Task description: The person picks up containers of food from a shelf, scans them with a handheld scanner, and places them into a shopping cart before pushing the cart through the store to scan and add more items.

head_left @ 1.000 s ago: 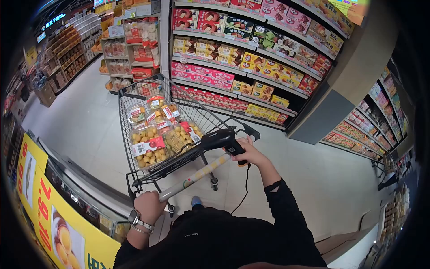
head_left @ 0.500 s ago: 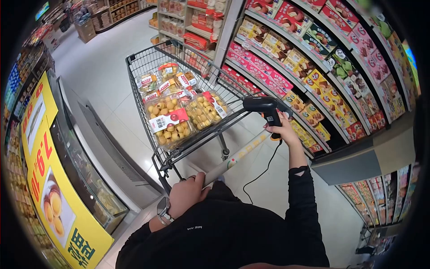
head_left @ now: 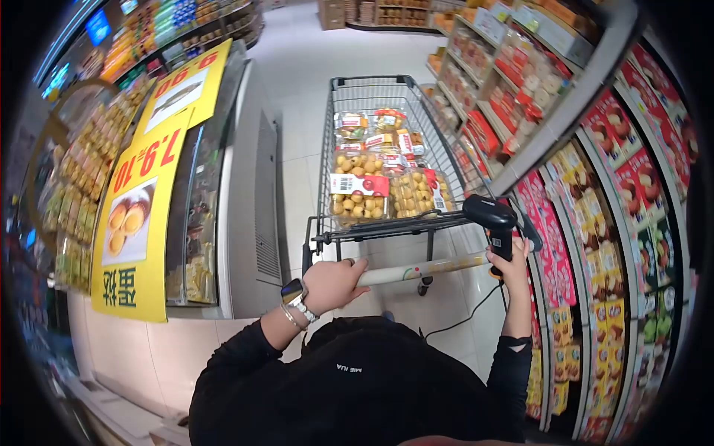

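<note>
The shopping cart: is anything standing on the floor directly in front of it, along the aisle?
Nothing visible does. The floor ahead of the shopping cart is bare up to the far shelves. The freezer flanks it on the left and the snack shelves stand close on the right, both beside its path.

Wire-metal cart (head_left: pixel 387 97), clear glossy plastic fruit boxes (head_left: pixel 358 195), matt black plastic scanner (head_left: pixel 492 217)

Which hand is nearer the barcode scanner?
Right. The right hand grips the scanner by its handle; the left hand sits apart on the cart handle.
</note>
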